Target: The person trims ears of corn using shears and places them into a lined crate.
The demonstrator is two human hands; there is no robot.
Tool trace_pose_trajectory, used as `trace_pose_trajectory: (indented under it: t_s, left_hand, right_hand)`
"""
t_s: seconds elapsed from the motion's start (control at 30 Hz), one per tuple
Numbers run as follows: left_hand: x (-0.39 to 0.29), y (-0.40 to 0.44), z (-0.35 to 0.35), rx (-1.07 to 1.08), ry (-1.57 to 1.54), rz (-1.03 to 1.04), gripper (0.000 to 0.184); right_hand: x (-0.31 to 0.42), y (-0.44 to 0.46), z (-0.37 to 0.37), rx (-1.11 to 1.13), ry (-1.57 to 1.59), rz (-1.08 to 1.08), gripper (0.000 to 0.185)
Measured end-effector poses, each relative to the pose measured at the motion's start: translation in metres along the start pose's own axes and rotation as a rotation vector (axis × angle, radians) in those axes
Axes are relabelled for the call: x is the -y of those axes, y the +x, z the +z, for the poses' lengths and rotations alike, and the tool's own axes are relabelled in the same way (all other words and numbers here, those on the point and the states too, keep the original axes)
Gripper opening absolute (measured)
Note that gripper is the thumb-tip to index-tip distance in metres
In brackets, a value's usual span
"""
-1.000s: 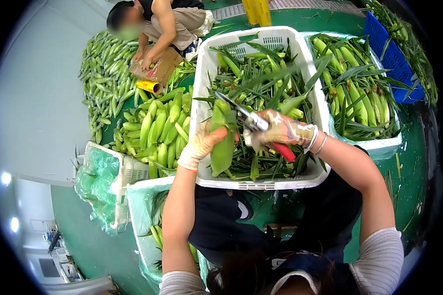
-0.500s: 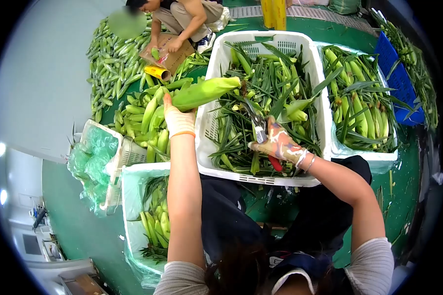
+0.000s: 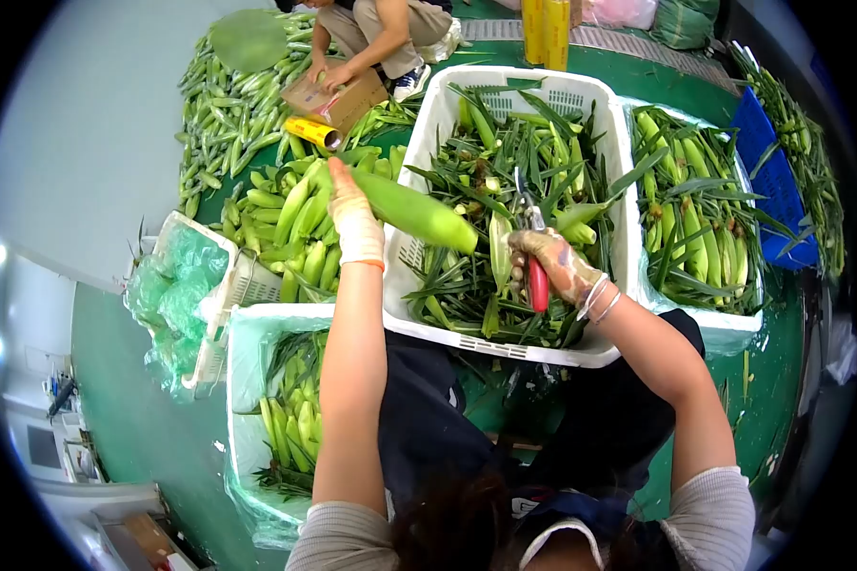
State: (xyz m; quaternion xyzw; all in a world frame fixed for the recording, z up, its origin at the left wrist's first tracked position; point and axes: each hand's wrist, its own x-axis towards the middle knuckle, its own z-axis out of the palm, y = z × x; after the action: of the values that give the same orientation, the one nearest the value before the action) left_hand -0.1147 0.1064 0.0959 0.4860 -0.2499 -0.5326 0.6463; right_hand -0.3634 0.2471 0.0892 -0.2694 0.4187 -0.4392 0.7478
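My left hand (image 3: 350,211), in a pale glove, is at a green ear of corn (image 3: 417,213) whose far end points right, over the white crate's left rim. Beneath it lies a pile of husked green ears (image 3: 300,214). My right hand (image 3: 550,259), in a patterned glove, is closed round the red handles of pruning shears (image 3: 537,276), blades pointing up. The shears are above the white crate (image 3: 505,350), which holds cut leaves and husk trimmings (image 3: 448,276).
A co-worker (image 3: 376,38) crouches at a cardboard box (image 3: 352,95) beside wrapped corn (image 3: 224,124). A lined box of corn (image 3: 700,219) and a blue crate (image 3: 767,171) stand right. Another lined box (image 3: 248,400) and a crate with green plastic (image 3: 186,285) are left.
The ear went from upright over the crate to the left, over the pile, and its far end now tips down. My right hand moved slightly right with the shears.
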Motion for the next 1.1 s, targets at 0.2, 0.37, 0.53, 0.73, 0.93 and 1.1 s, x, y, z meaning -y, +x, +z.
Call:
trace_pose_trajectory:
  t_s: [0.2, 0.37, 0.53, 0.73, 0.93, 1.1]
  left_hand:
    - [0.043, -0.005, -0.026, 0.41, 1.175, 0.742, 0.033]
    - [0.022, -0.058, -0.014, 0.609, 1.27, 0.727, 0.058]
    - [-0.012, -0.026, -0.029, 0.436, 0.385, 0.087, 0.056]
    - [-0.023, 0.102, -0.146, -0.2, -0.237, 0.048, 0.062]
    - [0.032, 0.149, -0.174, -0.402, -0.756, 0.053, 0.058]
    - [-0.023, 0.083, -0.252, 0.256, -0.412, 0.172, 0.049]
  right_hand:
    - [0.017, 0.041, 0.041, -0.251, -0.705, -0.613, 0.038]
    - [0.025, 0.054, 0.062, -0.098, -0.408, -0.694, 0.024]
    - [0.032, 0.037, 0.025, -0.368, -0.569, -0.621, 0.019]
    - [0.055, 0.017, -0.102, -1.007, -1.348, -0.32, 0.053]
    - [0.017, 0.028, -0.148, -0.828, -1.509, -0.256, 0.06]
    - [-0.013, 0.026, -0.145, -0.528, -1.306, -0.087, 0.048]
